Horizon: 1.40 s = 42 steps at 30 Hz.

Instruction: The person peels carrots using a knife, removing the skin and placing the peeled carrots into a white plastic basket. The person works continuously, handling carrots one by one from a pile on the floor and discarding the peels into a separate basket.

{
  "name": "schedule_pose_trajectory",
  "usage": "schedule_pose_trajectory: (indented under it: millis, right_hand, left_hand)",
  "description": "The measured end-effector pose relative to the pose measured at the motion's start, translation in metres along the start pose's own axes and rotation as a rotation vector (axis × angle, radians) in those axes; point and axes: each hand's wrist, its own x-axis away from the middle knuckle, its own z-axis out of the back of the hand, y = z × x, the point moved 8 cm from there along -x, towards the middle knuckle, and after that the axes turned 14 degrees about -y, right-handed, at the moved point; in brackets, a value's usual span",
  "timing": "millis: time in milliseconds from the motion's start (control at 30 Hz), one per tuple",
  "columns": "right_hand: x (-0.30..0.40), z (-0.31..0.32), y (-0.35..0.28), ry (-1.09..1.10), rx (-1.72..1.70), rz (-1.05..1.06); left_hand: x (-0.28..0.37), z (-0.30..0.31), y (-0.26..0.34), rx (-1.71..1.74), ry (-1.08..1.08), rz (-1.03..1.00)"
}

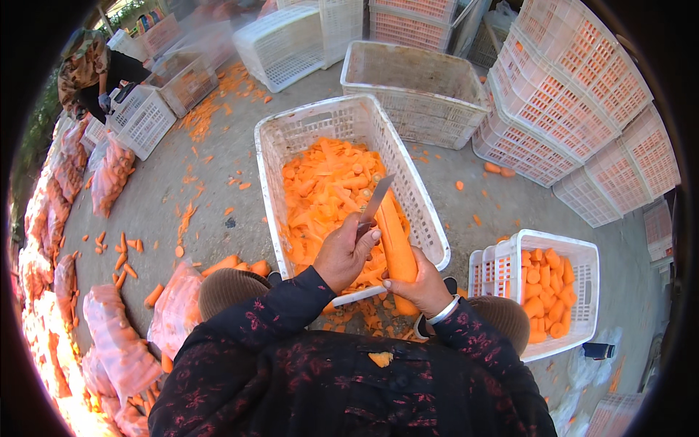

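My left hand [346,252] grips a knife [377,199], its blade pointing up and away from me beside a large carrot. That carrot [394,235] is held near its lower end by my right hand [420,287], which has a white band at the wrist. Both hands are over the near end of a white plastic crate [431,229] between my knees. Orange carrot peelings [322,185] and cut carrot ends fill much of the crate's bottom. The knife's handle is mostly hidden in my left fist.
At right stands a white crate [587,306] of cut carrots. Stacked crates [551,93] rise behind it, and another crate [415,112] stands ahead. Bags of carrots [117,338] line the left side. A person [87,71] bends over crates at far left. Scraps litter the concrete floor [218,180].
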Motion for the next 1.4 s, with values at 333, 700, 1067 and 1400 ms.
schedule_pose_trajectory:
  millis: [333, 700, 1067, 1400]
  right_hand:
    - [0.016, 0.017, -0.032, 0.277, 0.684, -0.018]
    - [0.021, 0.016, -0.035, 0.135, 0.033, 0.096]
    - [0.050, -0.028, -0.040, -0.155, -0.620, 0.226]
    - [0.157, -0.022, -0.057, 0.147, -0.357, 0.137]
  left_hand:
    - [0.001, 0.006, 0.036, -0.934, -0.009, -0.014]
    - [-0.009, 0.045, -0.095, -0.679, -0.148, 0.484]
    - [0.020, -0.002, -0.036, 0.222, -0.203, 0.325]
    - [0.053, -0.059, 0.096, -0.381, -0.314, -0.225]
